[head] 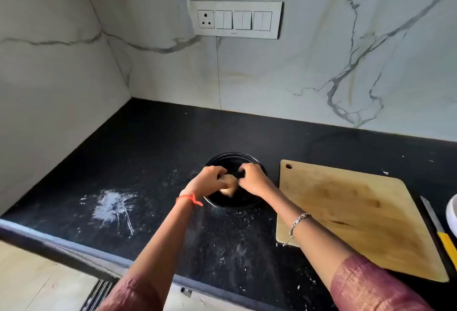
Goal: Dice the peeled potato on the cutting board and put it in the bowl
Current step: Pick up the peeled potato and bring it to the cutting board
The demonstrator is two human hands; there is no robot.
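Observation:
A black bowl [247, 202] sits on the dark counter, left of the wooden cutting board [358, 212]. Both hands are over the bowl. My left hand [210, 182] and my right hand [252, 179] are curled around pale potato pieces [228, 187] held between them inside the bowl's rim. The board's top is bare. A knife [439, 229] with a yellow handle lies on the counter just right of the board.
A white dish edge [452, 214] shows at the far right. White powdery smears [111, 207] mark the counter to the left of the bowl. A marble wall with a switch panel [236, 19] rises behind; the counter's front edge runs along the bottom.

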